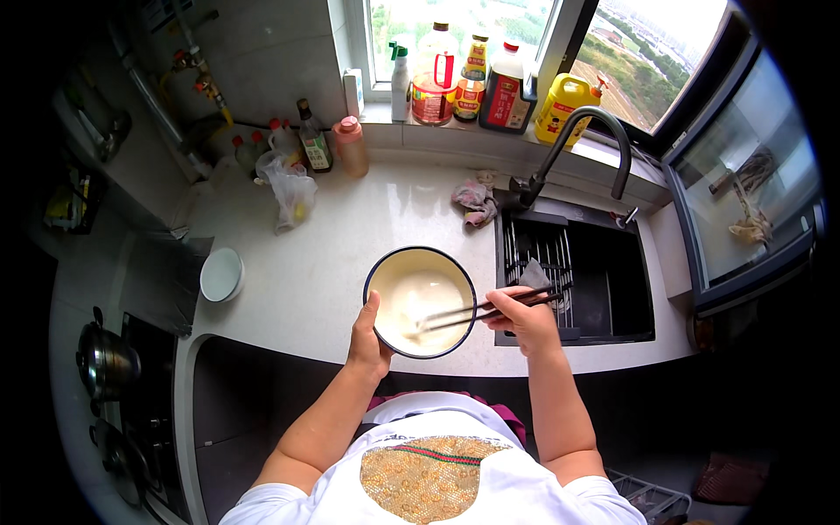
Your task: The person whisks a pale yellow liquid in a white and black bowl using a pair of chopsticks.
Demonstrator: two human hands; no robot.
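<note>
While the left hand (367, 346) is gripping the rim of the bowl (420, 302) near the worktop (297, 280) edge, the right hand (525, 319) is pinching chopsticks (490, 308) closed, tips in pale batter (424, 306). Keeping the bowl braced and the tips low should be limiting splashes.

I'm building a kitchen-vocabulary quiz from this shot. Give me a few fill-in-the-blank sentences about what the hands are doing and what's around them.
1. The left hand grips the rim of the ____, which holds pale batter.
2. The right hand holds a pair of ____ with their tips in the batter.
3. To the right of the bowl is a black ____ under a curved faucet.
4. A small white dish sits on the counter to the bowl's ____.

Missing words: bowl; chopsticks; sink; left
</note>
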